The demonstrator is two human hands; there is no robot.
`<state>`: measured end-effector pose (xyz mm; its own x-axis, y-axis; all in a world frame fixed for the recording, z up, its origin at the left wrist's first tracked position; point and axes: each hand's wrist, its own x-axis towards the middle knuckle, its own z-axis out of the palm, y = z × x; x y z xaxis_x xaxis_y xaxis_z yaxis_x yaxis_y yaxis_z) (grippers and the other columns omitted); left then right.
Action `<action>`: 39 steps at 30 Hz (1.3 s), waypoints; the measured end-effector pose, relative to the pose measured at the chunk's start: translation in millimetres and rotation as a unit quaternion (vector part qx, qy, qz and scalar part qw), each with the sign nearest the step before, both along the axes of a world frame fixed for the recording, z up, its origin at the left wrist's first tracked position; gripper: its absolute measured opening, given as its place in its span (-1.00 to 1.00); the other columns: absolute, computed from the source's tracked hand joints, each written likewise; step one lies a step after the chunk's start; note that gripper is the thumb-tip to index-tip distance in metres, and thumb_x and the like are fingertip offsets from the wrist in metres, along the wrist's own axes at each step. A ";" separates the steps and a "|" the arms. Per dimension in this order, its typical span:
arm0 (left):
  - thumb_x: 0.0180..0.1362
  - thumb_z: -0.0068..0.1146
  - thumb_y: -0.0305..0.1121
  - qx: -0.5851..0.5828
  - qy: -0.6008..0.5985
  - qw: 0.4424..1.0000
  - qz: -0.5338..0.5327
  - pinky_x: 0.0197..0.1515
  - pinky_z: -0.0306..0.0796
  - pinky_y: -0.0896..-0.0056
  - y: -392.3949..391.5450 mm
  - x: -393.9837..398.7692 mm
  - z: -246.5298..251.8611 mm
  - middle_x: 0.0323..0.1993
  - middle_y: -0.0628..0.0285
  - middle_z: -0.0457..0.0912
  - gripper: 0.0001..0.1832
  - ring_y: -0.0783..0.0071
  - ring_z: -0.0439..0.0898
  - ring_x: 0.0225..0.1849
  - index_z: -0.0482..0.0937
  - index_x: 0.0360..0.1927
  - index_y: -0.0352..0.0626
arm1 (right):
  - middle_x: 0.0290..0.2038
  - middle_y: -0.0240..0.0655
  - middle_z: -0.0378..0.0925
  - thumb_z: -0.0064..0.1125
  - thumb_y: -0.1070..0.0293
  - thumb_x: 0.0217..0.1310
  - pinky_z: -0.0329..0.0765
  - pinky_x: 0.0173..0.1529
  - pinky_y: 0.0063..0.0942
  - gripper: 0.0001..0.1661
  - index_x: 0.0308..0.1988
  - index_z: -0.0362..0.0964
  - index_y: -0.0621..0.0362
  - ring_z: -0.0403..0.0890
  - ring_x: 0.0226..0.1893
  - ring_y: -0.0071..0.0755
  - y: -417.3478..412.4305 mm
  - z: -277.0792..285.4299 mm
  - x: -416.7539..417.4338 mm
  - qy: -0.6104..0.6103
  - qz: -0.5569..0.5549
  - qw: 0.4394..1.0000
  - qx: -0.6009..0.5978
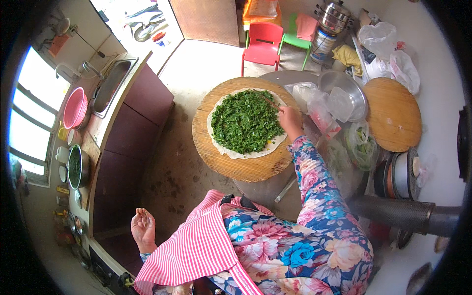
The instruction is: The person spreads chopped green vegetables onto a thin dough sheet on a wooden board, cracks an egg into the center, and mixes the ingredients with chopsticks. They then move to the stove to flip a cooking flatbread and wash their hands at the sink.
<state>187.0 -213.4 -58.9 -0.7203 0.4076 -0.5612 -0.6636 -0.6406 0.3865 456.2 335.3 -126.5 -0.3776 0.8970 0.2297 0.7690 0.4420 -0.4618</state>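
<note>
A round sheet of dough (pixel 236 154) lies on a round wooden board (pixel 206 162), its pale rim showing all around. Chopped green leaves (pixel 245 121) cover most of the dough, with a small yellow patch near the lower right. My right hand (pixel 290 120) reaches in from the right and grips thin brown sticks, seemingly chopsticks (pixel 272 103), whose tips touch the greens. Off to the lower left, my left hand (pixel 143 226) is held in the air near the counter, palm up, fingers slightly curled and holding nothing.
On the left counter stand a metal pot of chopped greens (pixel 75 167), a pink basket (pixel 75 108) and a sink (pixel 114 86). Plastic bags (pixel 320 107), a steel basin (pixel 359 99) and another round board (pixel 392 114) crowd the right. A red chair (pixel 262 44) stands beyond.
</note>
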 end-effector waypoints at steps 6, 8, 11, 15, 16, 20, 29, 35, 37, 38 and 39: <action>0.09 -0.03 -0.58 0.011 -0.011 1.000 -0.015 -0.04 0.45 0.35 -0.6 -2.3 -7.5 -0.31 0.13 0.61 -0.84 0.32 0.57 -0.19 0.52 -0.25 -0.29 | -0.30 -0.05 0.52 0.04 0.27 0.03 0.46 -0.20 -0.14 -0.77 -0.31 0.51 0.11 0.53 -0.26 0.03 -25.6 -3.0 3.5 0.049 0.042 0.998 0.001; 0.09 -0.01 -0.59 0.008 -0.005 1.000 -0.016 -0.05 0.47 0.35 0.3 -3.9 -6.5 -0.30 0.14 0.59 -0.83 0.32 0.56 -0.19 0.50 -0.22 -0.29 | -0.34 -0.05 0.53 0.03 0.28 0.03 0.46 -0.23 -0.13 -0.77 -0.32 0.51 0.12 0.54 -0.28 0.04 -28.7 -6.1 6.9 0.048 0.018 0.999 0.001; 0.08 -0.01 -0.60 0.021 0.011 0.999 -0.026 -0.06 0.48 0.35 2.0 -6.0 -3.5 -0.31 0.14 0.59 -0.83 0.31 0.56 -0.19 0.50 -0.22 -0.29 | -0.39 -0.05 0.53 0.02 0.29 0.03 0.46 -0.26 -0.12 -0.78 -0.33 0.51 0.12 0.54 -0.32 0.05 -31.0 -5.3 20.1 0.066 -0.020 0.998 0.000; 0.09 -0.02 -0.58 0.010 0.003 0.999 -0.033 -0.05 0.44 0.34 4.2 -5.5 -3.9 -0.30 0.15 0.61 -0.85 0.33 0.57 -0.18 0.53 -0.26 -0.27 | -0.41 -0.08 0.53 0.03 0.28 0.05 0.45 -0.29 -0.09 -0.79 -0.34 0.51 0.11 0.55 -0.34 0.03 -55.5 -1.3 25.5 0.063 -0.035 0.997 -0.037; 0.09 -0.02 -0.57 0.010 -0.001 0.999 -0.035 -0.05 0.45 0.34 4.9 -5.6 -4.8 -0.30 0.15 0.61 -0.85 0.33 0.57 -0.18 0.53 -0.26 -0.27 | -0.40 -0.09 0.53 0.03 0.28 0.05 0.45 -0.29 -0.09 -0.79 -0.33 0.50 0.11 0.54 -0.34 0.03 -66.5 -2.6 20.7 0.058 -0.015 0.998 -0.023; 0.10 -0.02 -0.57 0.011 -0.006 0.999 -0.050 -0.05 0.45 0.34 7.7 -12.2 -3.7 -0.30 0.15 0.61 -0.85 0.33 0.57 -0.18 0.54 -0.26 -0.26 | -0.38 -0.11 0.51 0.06 0.30 0.06 0.44 -0.28 -0.09 -0.82 -0.30 0.50 0.08 0.52 -0.32 0.07 -88.7 -11.4 6.6 0.060 0.023 0.998 -0.022; 0.09 0.00 -0.57 0.017 -0.010 0.999 -0.038 -0.04 0.44 0.34 10.4 -19.0 -2.0 -0.30 0.16 0.60 -0.85 0.34 0.56 -0.19 0.54 -0.26 -0.29 | -0.43 -0.06 0.52 0.05 0.33 0.02 0.44 -0.29 -0.11 -0.83 -0.38 0.48 0.16 0.53 -0.34 0.06 -66.9 -22.1 37.5 0.091 -0.102 0.991 -0.011; 0.09 -0.01 -0.57 0.010 -0.010 0.999 -0.039 -0.04 0.45 0.34 7.2 -24.9 -1.1 -0.31 0.16 0.60 -0.86 0.34 0.56 -0.19 0.53 -0.27 -0.29 | -0.45 -0.06 0.52 0.05 0.32 0.02 0.44 -0.29 -0.12 -0.82 -0.38 0.49 0.16 0.53 -0.36 0.06 -71.4 -19.0 36.4 0.099 -0.125 0.987 -0.025; 0.09 -0.01 -0.57 0.011 -0.002 0.999 -0.050 -0.05 0.45 0.34 6.9 -27.0 -0.9 -0.30 0.16 0.60 -0.86 0.34 0.57 -0.20 0.54 -0.27 -0.29 | -0.45 -0.06 0.52 0.05 0.32 0.03 0.44 -0.29 -0.12 -0.83 -0.38 0.49 0.15 0.53 -0.36 0.06 -70.5 -17.7 34.7 0.105 -0.147 0.983 -0.034; 0.09 -0.01 -0.57 0.007 0.002 0.999 -0.047 -0.05 0.45 0.34 7.1 -27.5 -1.1 -0.30 0.16 0.60 -0.86 0.33 0.57 -0.20 0.54 -0.27 -0.30 | -0.45 -0.06 0.53 0.05 0.32 0.03 0.44 -0.29 -0.12 -0.83 -0.38 0.50 0.15 0.54 -0.36 0.06 -69.6 -17.1 33.4 0.102 -0.130 0.986 -0.039; 0.09 -0.01 -0.57 0.012 0.004 0.999 -0.052 -0.05 0.46 0.34 7.5 -27.8 -1.5 -0.30 0.16 0.60 -0.86 0.33 0.57 -0.20 0.54 -0.28 -0.30 | -0.45 -0.06 0.53 0.05 0.32 0.03 0.44 -0.29 -0.12 -0.83 -0.37 0.50 0.14 0.54 -0.36 0.06 -68.7 -16.6 32.2 0.099 -0.119 0.987 -0.042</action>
<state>159.2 -205.9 -60.4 -0.6775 0.4935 -0.5454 -0.7241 -0.5776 0.3769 488.3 266.6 -143.0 -0.1092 0.9740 0.1983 0.7368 0.2133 -0.6416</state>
